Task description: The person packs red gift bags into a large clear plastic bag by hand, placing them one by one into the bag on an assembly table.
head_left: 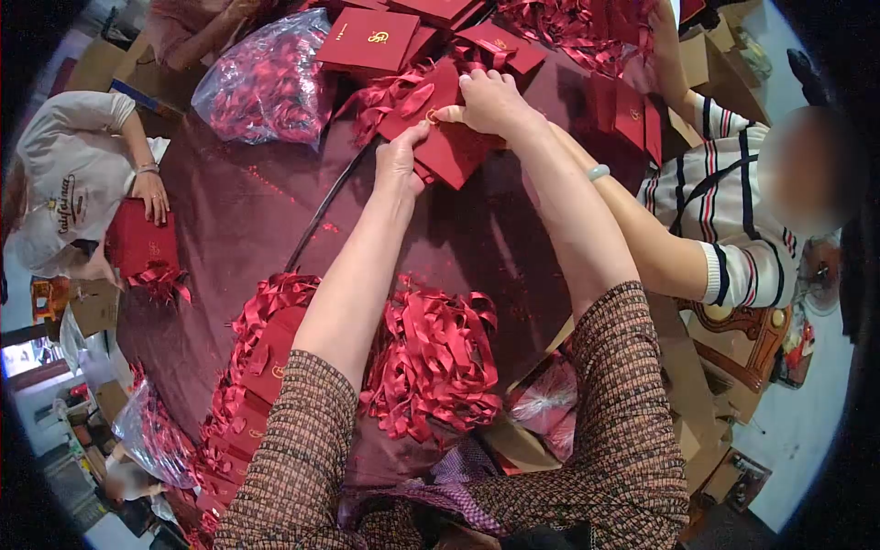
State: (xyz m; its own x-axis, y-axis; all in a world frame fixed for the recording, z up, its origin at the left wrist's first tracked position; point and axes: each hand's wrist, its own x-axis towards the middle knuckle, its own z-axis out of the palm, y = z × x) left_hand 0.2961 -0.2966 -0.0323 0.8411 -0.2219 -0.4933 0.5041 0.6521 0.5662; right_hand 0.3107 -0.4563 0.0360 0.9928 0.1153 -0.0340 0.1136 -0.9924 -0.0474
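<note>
Checked sleeves (623,385); left hand (400,163) and right hand (495,103) pinch a gold-marked red bag (454,158); left of it, a shirt (66,174) reads "California".

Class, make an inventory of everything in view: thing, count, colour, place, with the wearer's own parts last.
Handled packet: at least one, red with gold emblem, at the wearer's hands.
Other packets: many, red, around the table; overlap prevents counting.
Ribbon heap: one, red, table's near side.
Plastic bags: at least two, clear with red contents, upper and lower left.
Table: one, dark maroon covering, centre.
Thin rod or cord: one, black, left of centre.
Other people: several, nearest in pale and striped tops, left and right.
Cardboard boxes: several, brown, picture's edges.
Left hand: one, bare, upper centre.
Right hand: one, bare, upper centre.
Sleeves: two, brown-black patterned, below.
</note>
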